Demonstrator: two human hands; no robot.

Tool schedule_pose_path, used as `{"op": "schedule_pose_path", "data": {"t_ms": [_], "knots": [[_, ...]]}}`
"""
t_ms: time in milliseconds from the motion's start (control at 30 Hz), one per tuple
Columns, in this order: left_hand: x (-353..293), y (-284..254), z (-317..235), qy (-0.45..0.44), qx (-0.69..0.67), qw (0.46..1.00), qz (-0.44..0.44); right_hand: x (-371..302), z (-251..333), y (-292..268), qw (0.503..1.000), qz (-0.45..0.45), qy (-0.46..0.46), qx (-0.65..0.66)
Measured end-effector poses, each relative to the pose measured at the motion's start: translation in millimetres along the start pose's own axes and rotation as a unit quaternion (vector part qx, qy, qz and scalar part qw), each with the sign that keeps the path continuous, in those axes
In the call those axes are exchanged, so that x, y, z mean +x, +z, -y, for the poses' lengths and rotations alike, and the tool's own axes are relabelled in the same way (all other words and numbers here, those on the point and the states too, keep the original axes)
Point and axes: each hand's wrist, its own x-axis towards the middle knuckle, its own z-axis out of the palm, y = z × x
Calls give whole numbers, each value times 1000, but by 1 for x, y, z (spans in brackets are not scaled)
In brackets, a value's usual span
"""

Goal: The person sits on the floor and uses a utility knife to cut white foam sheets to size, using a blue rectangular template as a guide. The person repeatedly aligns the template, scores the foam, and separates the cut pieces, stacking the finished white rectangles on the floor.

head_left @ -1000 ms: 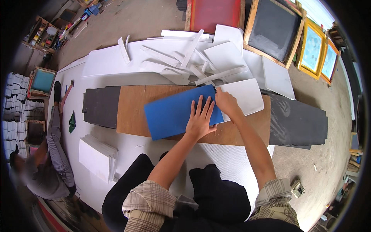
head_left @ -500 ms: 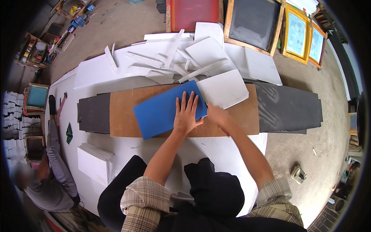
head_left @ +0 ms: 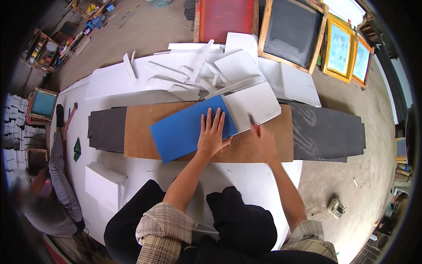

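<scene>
My left hand (head_left: 212,134) lies flat with fingers spread on a blue rectangular board (head_left: 178,128), pressing near its right end. The blue board rests at a slant over a white sheet (head_left: 257,103), whose uncovered part sticks out at the upper right. To the right of the blue board, my right hand (head_left: 265,141) is closed round a utility knife (head_left: 255,128) with a red handle. Its dark tip points up and away, over the lower edge of the white sheet. Beneath lies a brown board (head_left: 136,134) on top of a dark, long mat (head_left: 327,127).
White offcut strips (head_left: 200,64) lie heaped beyond the board. A stack of white sheets (head_left: 103,185) sits at the near left. Framed screens (head_left: 290,33) lean at the back. A person (head_left: 57,193) sits at the far left; a shoe (head_left: 336,208) lies on the right.
My right hand has moved right, away from the blue board's edge, and the knife now shows. My left hand stays on the blue board. The whole view has shifted slightly.
</scene>
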Motion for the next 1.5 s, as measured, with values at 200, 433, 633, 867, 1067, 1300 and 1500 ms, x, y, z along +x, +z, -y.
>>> {"op": "schedule_pose_path", "data": {"t_ms": [200, 433, 633, 867, 1067, 1300, 1500], "knots": [[6, 1, -6, 15, -5, 1000, 2, 134, 18, 34, 968, -92, -166, -161], [-3, -9, -7, 49, 2, 999, -20, 154, 20, 52, 943, -28, -255, -212], [-33, -30, -14, 87, 4, 996, -24, 120, 32, -4, 962, 133, -188, -145], [-71, -81, 7, -27, 60, 993, -102, 47, 88, -58, 979, 54, -153, -122], [-93, -82, 73, -104, 97, 990, -19, 19, 105, -105, 962, -52, -177, -200], [-35, -183, 84, -46, 94, 986, -126, -8, 112, -200, 946, -167, -201, -192], [-5, -269, 6, 93, 23, 958, -271, -42, 138, -211, 962, -129, -232, -65]]}}
